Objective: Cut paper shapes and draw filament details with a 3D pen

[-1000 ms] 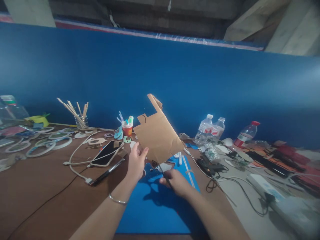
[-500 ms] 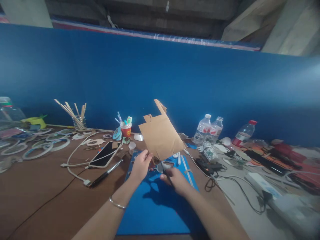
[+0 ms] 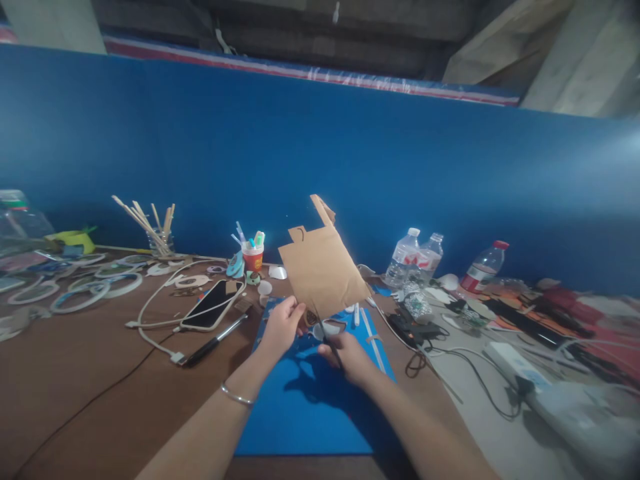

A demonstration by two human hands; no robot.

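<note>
My left hand (image 3: 284, 325) pinches the lower left corner of a piece of brown cardboard (image 3: 325, 270), which is held up above the mat. The sheet has a notched top edge, a strip sticking up and a short dark curved mark. In my right hand (image 3: 350, 357) is a pair of dark scissors (image 3: 324, 332), its blades pointing up at the sheet's lower edge. Whether the blades are apart is hard to make out. Beneath both hands lies a blue mat (image 3: 300, 420) with small white and brown pieces near its far end.
To the left lie a phone (image 3: 210, 307), a pen (image 3: 215, 341) and white cables. Behind stand a red cup of markers (image 3: 253, 257) and a jar of wooden sticks (image 3: 161, 241). On the right are plastic bottles (image 3: 403, 259), black cables and a power strip (image 3: 517, 367).
The view has shifted very slightly. Both hands, the cardboard and the scissors keep almost the same position, with the scissors still at the sheet's lower edge.
</note>
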